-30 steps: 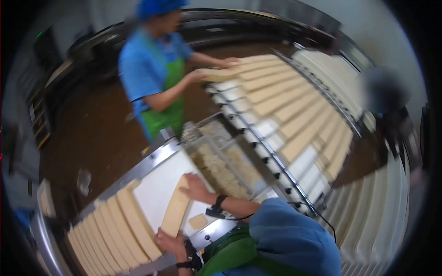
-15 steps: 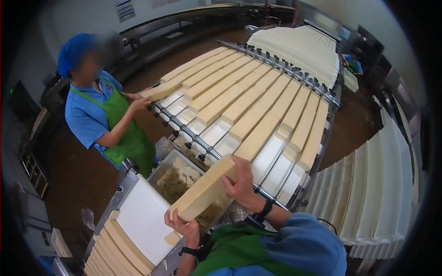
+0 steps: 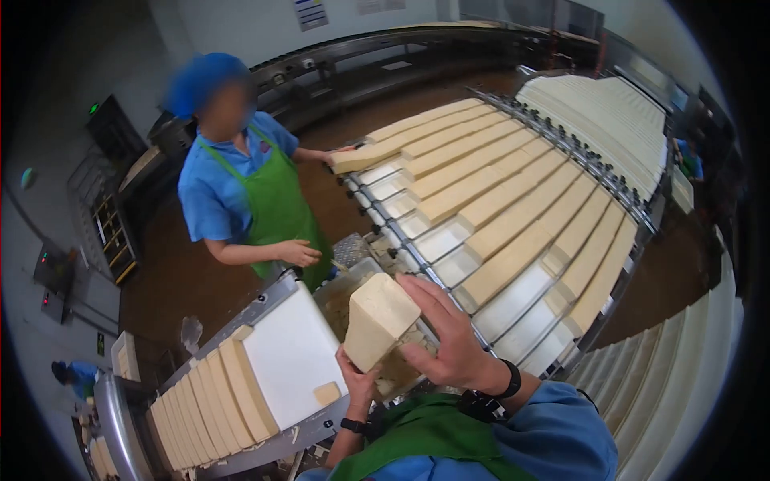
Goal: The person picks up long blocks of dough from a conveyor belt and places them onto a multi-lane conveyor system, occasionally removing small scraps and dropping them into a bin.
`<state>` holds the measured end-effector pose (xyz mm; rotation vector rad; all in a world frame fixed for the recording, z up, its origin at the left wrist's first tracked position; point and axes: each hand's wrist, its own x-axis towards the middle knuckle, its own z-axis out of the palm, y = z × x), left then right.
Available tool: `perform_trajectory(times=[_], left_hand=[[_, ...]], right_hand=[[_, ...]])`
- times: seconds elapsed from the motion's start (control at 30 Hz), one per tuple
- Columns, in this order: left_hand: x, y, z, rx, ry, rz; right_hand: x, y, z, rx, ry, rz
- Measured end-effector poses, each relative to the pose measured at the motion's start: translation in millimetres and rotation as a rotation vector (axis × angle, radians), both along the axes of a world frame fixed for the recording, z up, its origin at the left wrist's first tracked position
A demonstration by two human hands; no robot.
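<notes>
A long pale-yellow block (image 3: 383, 309) is tilted up above the scrap bin, its flat end towards me. My left hand (image 3: 359, 383) is closed on its lower part, fingers partly hidden behind it. My right hand (image 3: 453, 341) curves around the near end, fingers along the edge and thumb lower down. Under the block, the bin (image 3: 370, 263) contains pale broken scraps. To the left, a white conveyor belt (image 3: 293, 353) carries a row of similar blocks (image 3: 233, 385) and one small loose piece (image 3: 327, 393).
Many long blocks (image 3: 513, 192) lie in slots on the metal-railed table (image 3: 413, 256) ahead. A co-worker in a green apron (image 3: 281, 196) stands at the left, one hand at a block's end (image 3: 353, 160). Stacked white ridged trays (image 3: 658, 361) stand on the right.
The block in my hands has swung from lying lengthwise to end-on, its end turned up towards me. My view has turned left. The co-worker's one hand has come off the block.
</notes>
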<state>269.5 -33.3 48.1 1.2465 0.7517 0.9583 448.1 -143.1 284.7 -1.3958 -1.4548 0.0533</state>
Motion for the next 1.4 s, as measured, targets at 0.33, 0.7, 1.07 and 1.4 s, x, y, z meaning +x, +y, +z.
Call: perform_trajectory(times=[0.33,0.7,1.07,1.4], left_hand=[[-55,17,10,-0.01,-0.003,-0.116],[-92,33,3,-0.198,-0.073,-0.272],[-98,51,-7,-0.246,-0.135,-0.413],[-103,52,-2,-0.378,-0.145,-0.526]], right_hand=[[-42,36,3,0.03,-0.142,0.071],[-72,75,-25,0.045,0.85,0.134],[-78,79,-10,-0.023,0.354,0.473],[-64,102,-11,-0.16,-0.019,0.399]])
